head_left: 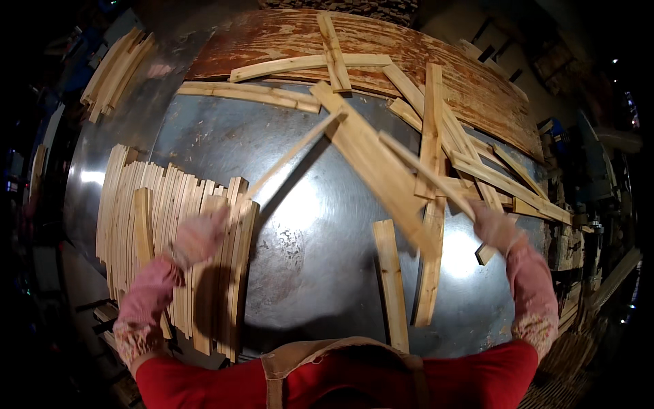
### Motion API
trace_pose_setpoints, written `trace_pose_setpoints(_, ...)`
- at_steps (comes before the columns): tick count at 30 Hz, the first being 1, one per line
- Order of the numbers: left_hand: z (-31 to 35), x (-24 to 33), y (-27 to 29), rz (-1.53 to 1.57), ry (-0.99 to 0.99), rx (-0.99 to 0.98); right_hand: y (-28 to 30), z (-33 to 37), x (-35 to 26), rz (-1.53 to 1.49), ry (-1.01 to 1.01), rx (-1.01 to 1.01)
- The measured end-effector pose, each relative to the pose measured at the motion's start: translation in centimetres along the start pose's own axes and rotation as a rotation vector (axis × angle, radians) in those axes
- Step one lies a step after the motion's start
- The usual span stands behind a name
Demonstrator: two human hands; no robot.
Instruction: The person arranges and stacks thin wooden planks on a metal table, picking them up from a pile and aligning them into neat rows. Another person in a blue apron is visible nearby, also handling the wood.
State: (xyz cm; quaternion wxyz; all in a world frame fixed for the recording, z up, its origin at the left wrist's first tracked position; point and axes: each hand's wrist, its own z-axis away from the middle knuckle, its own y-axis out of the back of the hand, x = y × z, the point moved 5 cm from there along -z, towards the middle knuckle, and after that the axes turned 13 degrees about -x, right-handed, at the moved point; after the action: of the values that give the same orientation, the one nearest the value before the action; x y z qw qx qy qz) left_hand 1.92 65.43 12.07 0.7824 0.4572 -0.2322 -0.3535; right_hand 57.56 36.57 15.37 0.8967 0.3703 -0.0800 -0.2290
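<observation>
My left hand (203, 234), blurred by motion, is closed at the near end of a thin wooden strip (289, 155) that slants up to the right over the metal table. My right hand (499, 230) grips the near end of another wooden strip (426, 170), which slants up to the left. Between the two strips a wider board (375, 163) lies diagonally, its near end smeared by motion. The far tip of the left strip overlaps this board in the view; whether they touch I cannot tell. Below my left hand stands a tight row of wooden strips (174, 204).
Loose boards lie crossed on the right of the metal table (293, 273), among them a long board (430, 129). A single board (390, 286) lies near my body. Worn plywood (477, 88) covers the far side. A small stack of strips (117, 71) sits far left.
</observation>
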Motion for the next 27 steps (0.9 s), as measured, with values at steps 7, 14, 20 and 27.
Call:
trace_pose_setpoints(7,15.4,12.4,-15.3,1.004,0.310,-0.099,-19.0,5.1,-9.4,-0.417,0.295,-0.101)
trace_pose_setpoints(14,19.3,16.6,-26.9,0.743,0.519,-0.365,-21.1,-1.6,-35.0,-0.220,0.940,-0.353)
trace_pose_setpoints(20,12.8,10.2,-14.3,0.564,0.261,0.275,3.6,-21.9,-31.1,-0.236,0.579,0.500)
trace_pose_setpoints(27,-17.0,-6.6,-0.4,0.141,0.049,0.537,17.8,-41.4,-27.4,-0.290,0.047,0.537)
